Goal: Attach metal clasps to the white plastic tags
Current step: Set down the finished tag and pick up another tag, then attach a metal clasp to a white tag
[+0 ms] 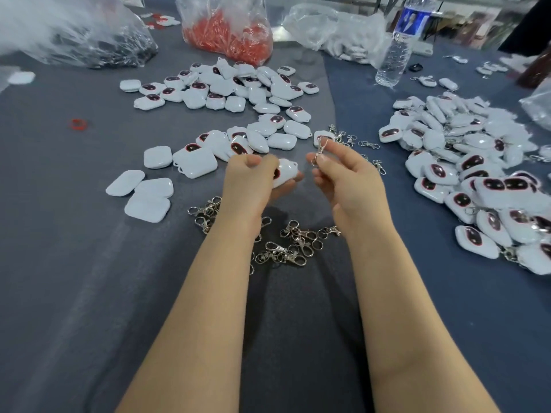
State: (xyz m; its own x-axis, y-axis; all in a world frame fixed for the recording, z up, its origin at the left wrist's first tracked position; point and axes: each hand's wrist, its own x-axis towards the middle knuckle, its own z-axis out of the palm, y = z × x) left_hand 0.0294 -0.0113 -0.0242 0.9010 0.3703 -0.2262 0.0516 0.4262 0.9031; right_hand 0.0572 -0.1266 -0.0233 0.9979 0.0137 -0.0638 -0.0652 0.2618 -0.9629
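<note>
The left grip point(256, 177) is curled round one tag point(286, 172), held just above the bench point(74, 263) with its small loop pointing right. The right grip point(343, 180) pinches a clasp point(320, 150) between thumb and fingertips, standing roughly upright. Tag and clasp are near each other but apart, so the join is not yet made.

The main risk is at the loop. It is small and the clasp's hook must be pressed open to pass through; if the pinch sits too low on the clasp, the gate may snap shut early or the clasp may twist and slip out. A dropped clasp would likely land among the loose clasps point(286, 245) near the wrists and tangle there.

The tag is smooth and rounded, so a push from the right could rotate it in the left grip and turn the loop away. Forcing the hook at an angle could strain the plastic loop.

A half-hooked tag tossed onto the right pile point(477, 174) would be hard to spot later.
</note>
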